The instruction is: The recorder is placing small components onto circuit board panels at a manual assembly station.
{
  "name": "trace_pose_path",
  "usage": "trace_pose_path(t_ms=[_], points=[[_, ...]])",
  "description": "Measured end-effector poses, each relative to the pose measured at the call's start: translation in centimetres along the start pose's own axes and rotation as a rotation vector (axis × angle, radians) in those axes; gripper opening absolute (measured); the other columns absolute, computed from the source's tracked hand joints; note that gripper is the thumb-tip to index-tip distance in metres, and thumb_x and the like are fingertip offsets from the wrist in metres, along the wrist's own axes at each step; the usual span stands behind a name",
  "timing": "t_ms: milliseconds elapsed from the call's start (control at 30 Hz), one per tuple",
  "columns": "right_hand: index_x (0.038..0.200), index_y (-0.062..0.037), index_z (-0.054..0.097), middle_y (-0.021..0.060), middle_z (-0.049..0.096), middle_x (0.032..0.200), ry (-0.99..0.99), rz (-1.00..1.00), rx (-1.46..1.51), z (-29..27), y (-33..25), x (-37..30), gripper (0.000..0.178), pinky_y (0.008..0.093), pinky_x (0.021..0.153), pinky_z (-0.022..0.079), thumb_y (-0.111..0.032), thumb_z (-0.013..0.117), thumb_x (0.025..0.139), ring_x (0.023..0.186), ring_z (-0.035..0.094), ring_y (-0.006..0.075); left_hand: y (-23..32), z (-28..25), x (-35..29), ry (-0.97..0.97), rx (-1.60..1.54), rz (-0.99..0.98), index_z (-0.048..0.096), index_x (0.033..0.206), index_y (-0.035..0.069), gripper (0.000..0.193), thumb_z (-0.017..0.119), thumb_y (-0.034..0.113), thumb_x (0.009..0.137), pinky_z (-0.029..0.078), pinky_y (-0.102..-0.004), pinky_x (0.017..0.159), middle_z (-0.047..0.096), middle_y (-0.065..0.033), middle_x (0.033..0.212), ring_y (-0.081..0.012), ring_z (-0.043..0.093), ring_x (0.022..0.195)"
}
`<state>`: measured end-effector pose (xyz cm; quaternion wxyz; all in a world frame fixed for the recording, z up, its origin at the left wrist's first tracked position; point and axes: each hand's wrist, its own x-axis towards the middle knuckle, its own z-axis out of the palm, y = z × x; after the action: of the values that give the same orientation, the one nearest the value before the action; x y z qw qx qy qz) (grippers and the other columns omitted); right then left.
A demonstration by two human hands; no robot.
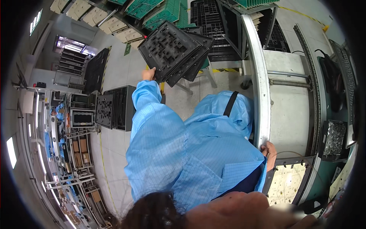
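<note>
Left hand: reached out ahead of the blue checked sleeve, pinching the near corner of a black tray, with a digit along the edge; the rest of the grip is hidden under the corner. Tray sits tilted, uppermost, over a stack of black trays fanned out unevenly beneath. Its upper face is studded with raised blocks and cut-outs. Whether it is lifted clear of the stack, cannot tell. Pale legs of a stand show below the stack.

Right hand: by the near end of a long bright metal rail, fingers bent at its edge, touching. How tightly that grip is closed, cannot tell; palm side out of sight.

Right of the rail: a pale machine bed crossed by a smooth rod and, just beside it, a threaded rod. Just below the right hand, a cream panel in a dark frame, with a thin cable arching over it. Farther right, a keyboard and a dark bin of shiny small pieces.

Beyond the trays: green racks with upright slats, cream plates in a row, a black pallet on the floor. Left of the sleeve, a dark open case on the pale floor, a black panel with cut-outs against its side. Farther left, shelving with brown cartons.
</note>
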<state>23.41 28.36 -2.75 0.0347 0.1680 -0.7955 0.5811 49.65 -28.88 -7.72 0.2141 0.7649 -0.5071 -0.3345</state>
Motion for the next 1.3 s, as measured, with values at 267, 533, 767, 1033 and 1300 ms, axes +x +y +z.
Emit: trace_pose_path(t_ms=[267, 533, 767, 1033, 1300], points=[[0.104, -0.0019, 0.067, 0.011, 0.067, 0.101, 0.034, 0.083, 0.059, 0.0, -0.3, -0.3, 0.028, 0.0263, 0.072, 0.052, 0.013, 0.048, 0.089, 0.076, 0.062, 0.0156, 4.3, -1.3, -2.8, -0.407, -0.901, 0.2, 0.062, 0.086, -0.004, 0.012, 0.069, 0.005, 0.081, 0.043, -0.0322, 0.048, 0.064, -0.0083, 0.075, -0.0202, 0.059, 0.055], [0.106, 0.0022, 0.064, 0.0138, 0.067, 0.105, -0.051, 0.148, 0.211, 2.2, -6.0, 2.3, 0.018, 0.031, 0.095, 0.045, 0.002, 0.057, 0.09, 0.101, 0.063, 0.0208, 9.4, 0.1, -9.5, -0.315, -1.101, 0.538, 0.06, 0.076, 0.006, 0.01, 0.069, 0.004, 0.079, 0.053, -0.0363, 0.075, 0.063, -0.008, 0.087, -0.0205, 0.063, 0.086], [0.149, -0.0051, 0.029, 0.0143, 0.049, 0.139, -0.534, 0.083, 0.732, 8.8, -6.8, 5.7, 0.065, 0.0355, 0.107, 0.04, -0.003, 0.061, 0.092, 0.124, 0.051, 0.0231, 11.5, 2.1, -24.5, -0.877, -1.145, 0.561, 0.048, 0.128, 0.001, 0.038, 0.051, 0.014, 0.092, 0.049, -0.0478, 0.099, 0.058, -0.0155, 0.123, -0.0312, 0.061, 0.11], [0.136, -0.013, 0.023, 0.0246, 0.052, 0.133, -0.004, 0.172, 1.379, 10.3, -9.6, 8.4, 0.056, 0.0416, 0.089, 0.055, -0.01, 0.06, 0.094, 0.099, 0.065, 0.0309, 12.8, 11.3, -34.7, -1.285, -1.111, 0.946, 0.043, 0.126, -0.003, 0.044, 0.058, 0.018, 0.089, 0.042, -0.0437, 0.104, 0.056, -0.0195, 0.123, -0.0288, 0.056, 0.115], [0.145, -0.0073, 0.027, 0.0316, 0.056, 0.122, -0.024, 0.272, 1.381, -0.1, -4.2, 6.6, 0.061, 0.0448, 0.079, 0.06, -0.004, 0.058, 0.092, 0.087, 0.068, 0.0377, 28.0, 17.2, -29.3, -1.219, -0.716, 0.698, 0.036, 0.14, -0.011, 0.099, 0.031, 0.074, 0.091, 0.035, -0.0457, 0.111, 0.051, -0.0212, 0.138, -0.0337, 0.049, 0.125]])
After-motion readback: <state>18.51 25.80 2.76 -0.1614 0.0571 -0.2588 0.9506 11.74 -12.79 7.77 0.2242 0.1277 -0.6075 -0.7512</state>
